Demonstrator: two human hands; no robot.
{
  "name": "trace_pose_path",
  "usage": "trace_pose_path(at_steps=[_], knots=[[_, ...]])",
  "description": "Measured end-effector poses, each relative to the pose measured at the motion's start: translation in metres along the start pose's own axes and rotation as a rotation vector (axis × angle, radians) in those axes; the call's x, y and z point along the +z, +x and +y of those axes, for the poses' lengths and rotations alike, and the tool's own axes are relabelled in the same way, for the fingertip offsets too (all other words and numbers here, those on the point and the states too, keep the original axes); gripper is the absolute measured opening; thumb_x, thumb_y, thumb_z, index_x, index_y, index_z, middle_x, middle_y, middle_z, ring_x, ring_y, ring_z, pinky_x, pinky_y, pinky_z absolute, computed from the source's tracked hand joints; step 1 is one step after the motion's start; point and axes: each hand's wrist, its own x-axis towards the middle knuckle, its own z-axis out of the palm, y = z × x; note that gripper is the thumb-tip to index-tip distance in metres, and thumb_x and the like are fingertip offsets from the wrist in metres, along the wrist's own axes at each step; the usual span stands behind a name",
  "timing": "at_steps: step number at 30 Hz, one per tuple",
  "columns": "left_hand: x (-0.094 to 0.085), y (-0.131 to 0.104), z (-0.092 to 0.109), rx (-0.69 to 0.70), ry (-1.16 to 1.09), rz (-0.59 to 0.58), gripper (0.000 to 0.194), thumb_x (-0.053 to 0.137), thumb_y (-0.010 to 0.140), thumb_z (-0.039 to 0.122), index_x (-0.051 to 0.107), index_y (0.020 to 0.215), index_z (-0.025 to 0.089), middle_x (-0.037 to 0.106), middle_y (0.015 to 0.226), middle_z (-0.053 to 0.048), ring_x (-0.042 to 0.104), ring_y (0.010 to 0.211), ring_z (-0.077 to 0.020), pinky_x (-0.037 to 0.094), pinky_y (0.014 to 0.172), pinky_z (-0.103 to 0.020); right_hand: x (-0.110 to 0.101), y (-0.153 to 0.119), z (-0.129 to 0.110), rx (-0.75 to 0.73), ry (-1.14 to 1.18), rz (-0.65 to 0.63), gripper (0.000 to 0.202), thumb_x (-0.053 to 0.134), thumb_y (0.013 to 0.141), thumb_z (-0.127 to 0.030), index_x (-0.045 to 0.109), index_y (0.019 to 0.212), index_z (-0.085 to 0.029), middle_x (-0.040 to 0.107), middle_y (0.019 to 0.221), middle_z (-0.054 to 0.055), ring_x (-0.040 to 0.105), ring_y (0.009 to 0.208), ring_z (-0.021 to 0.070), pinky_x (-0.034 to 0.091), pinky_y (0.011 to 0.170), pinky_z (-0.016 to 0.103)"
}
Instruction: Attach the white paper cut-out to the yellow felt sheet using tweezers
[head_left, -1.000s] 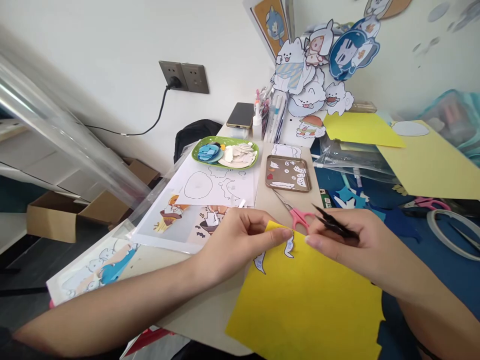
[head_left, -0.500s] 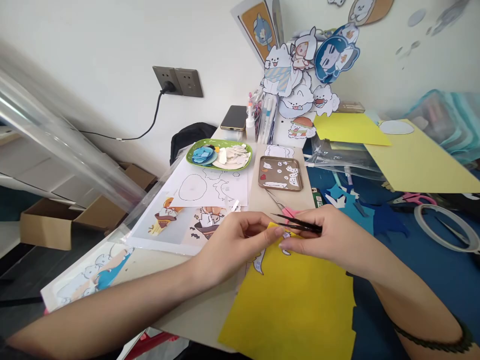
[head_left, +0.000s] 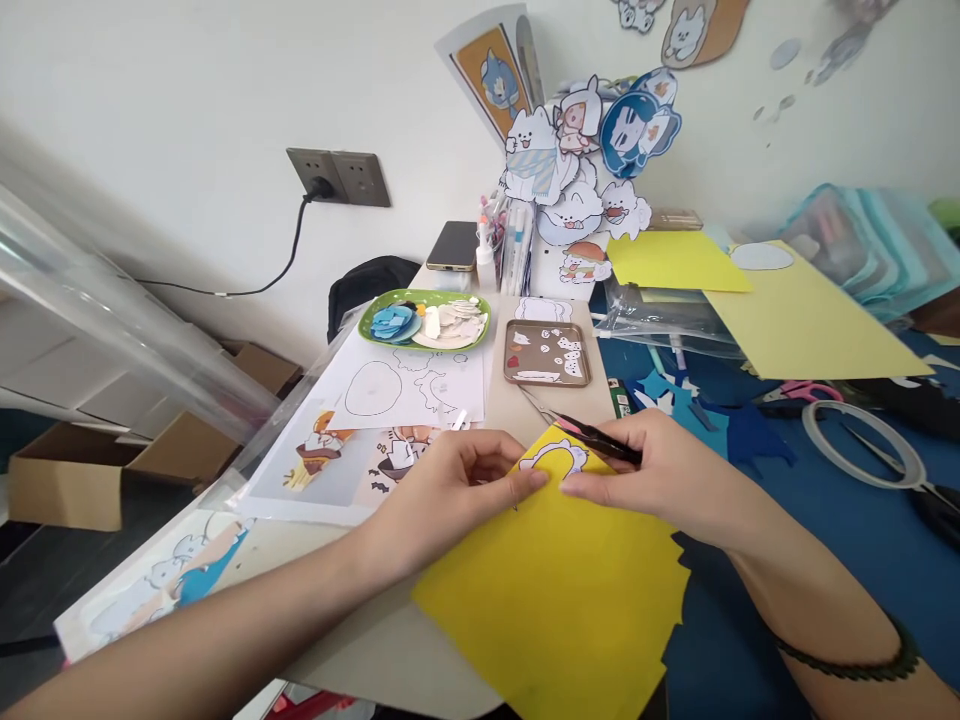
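fingers [head_left: 525, 483] at edges of yellow sheet [head_left: 555, 590]

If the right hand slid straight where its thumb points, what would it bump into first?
Probably the left hand, just across the yellow sheet from it, though depth is unclear.

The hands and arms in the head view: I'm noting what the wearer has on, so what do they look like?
The left hand and right hand are bare, with no gloves or rings showing. No sleeve shows on the left forearm or right forearm. The right one wears a dark, textured bracelet.
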Motion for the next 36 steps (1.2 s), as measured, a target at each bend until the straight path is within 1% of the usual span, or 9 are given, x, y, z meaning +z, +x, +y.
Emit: trace_pose_path(at_steps=[3,7,10,15,18,22,28,32,36], knots=[[-0.001,-0.001,0.001,-0.051,-0.020,-0.006,0.021,0.068,0.075,0.036,0.065,0.078,0.016,0.067,0.072,-0.001,0.059,0.062,-0.0114,0.041,0.053,-0.020,-0.002,0.000,0.001,-0.018,0.028,0.067,0.036,0.067,0.070,-0.046,0.047,0.058,-0.019,0.026,0.055,-0.007,0.023,0.048,0.0072,0.017,0.044,0.023],[-0.002,0.000,0.000,-0.078,-0.057,-0.010,0.020,0.074,0.069,0.032,0.067,0.079,0.016,0.070,0.075,-0.002,0.062,0.065,-0.0124,0.044,0.056,-0.021,-0.004,0.000,0.001,-0.057,0.042,0.100,0.043,0.064,0.074,-0.043,0.034,0.055,-0.019,0.023,0.055,-0.007,0.021,0.049,0.0067,0.017,0.045,0.023],[-0.003,0.001,0.001,-0.158,-0.097,-0.041,0.025,0.076,0.066,0.035,0.067,0.080,0.016,0.071,0.076,-0.003,0.064,0.064,-0.0128,0.046,0.056,-0.021,-0.006,-0.001,0.002,-0.054,0.084,0.116,0.039,0.063,0.075,-0.044,0.040,0.057,-0.018,0.028,0.056,-0.006,0.025,0.049,0.0068,0.019,0.046,0.023],[-0.004,-0.001,0.008,-0.232,-0.100,0.009,0.029,0.068,0.074,0.044,0.066,0.071,0.015,0.068,0.064,0.000,0.060,0.052,-0.0080,0.040,0.045,-0.015,-0.013,-0.004,0.003,0.038,0.210,0.154,0.038,0.061,0.077,-0.054,0.054,0.068,-0.017,0.042,0.059,-0.003,0.035,0.048,0.0079,0.023,0.045,0.023],[-0.005,-0.003,0.011,-0.229,-0.100,0.020,0.028,0.068,0.074,0.043,0.066,0.071,0.015,0.069,0.064,0.000,0.061,0.053,-0.0087,0.041,0.046,-0.016,-0.014,-0.004,0.004,0.044,0.276,0.166,0.043,0.061,0.076,-0.057,0.053,0.063,-0.017,0.042,0.056,-0.004,0.036,0.046,0.0070,0.023,0.044,0.022],[-0.005,-0.004,0.011,-0.211,-0.091,0.034,0.027,0.068,0.075,0.042,0.066,0.073,0.016,0.070,0.068,-0.001,0.063,0.057,-0.0107,0.044,0.049,-0.018,-0.014,-0.001,0.006,-0.006,0.341,0.247,0.047,0.063,0.073,-0.059,0.050,0.057,-0.017,0.035,0.050,-0.006,0.030,0.043,0.0052,0.021,0.041,0.021],[-0.005,-0.004,0.005,-0.148,-0.053,0.025,0.025,0.067,0.076,0.042,0.067,0.075,0.017,0.071,0.070,-0.001,0.063,0.057,-0.0103,0.044,0.049,-0.017,-0.011,0.001,0.005,-0.036,0.216,0.240,0.035,0.072,0.065,-0.051,0.065,0.072,-0.017,0.055,0.062,0.000,0.049,0.052,0.0112,0.034,0.044,0.023],[-0.006,-0.001,0.000,-0.129,-0.027,-0.003,0.022,0.072,0.072,0.037,0.067,0.079,0.017,0.073,0.077,-0.002,0.066,0.064,-0.0124,0.047,0.055,-0.019,-0.011,-0.001,0.004,-0.048,0.174,0.269,0.031,0.070,0.068,-0.047,0.063,0.069,-0.017,0.059,0.066,0.002,0.053,0.055,0.0125,0.037,0.047,0.024],[-0.007,0.003,-0.004,-0.138,-0.009,-0.020,0.022,0.073,0.071,0.036,0.066,0.078,0.016,0.073,0.077,-0.002,0.066,0.065,-0.0125,0.047,0.055,-0.020,-0.010,0.000,0.003,-0.062,0.215,0.228,0.031,0.067,0.070,-0.047,0.067,0.072,-0.017,0.061,0.068,0.003,0.055,0.058,0.0135,0.039,0.050,0.024]])
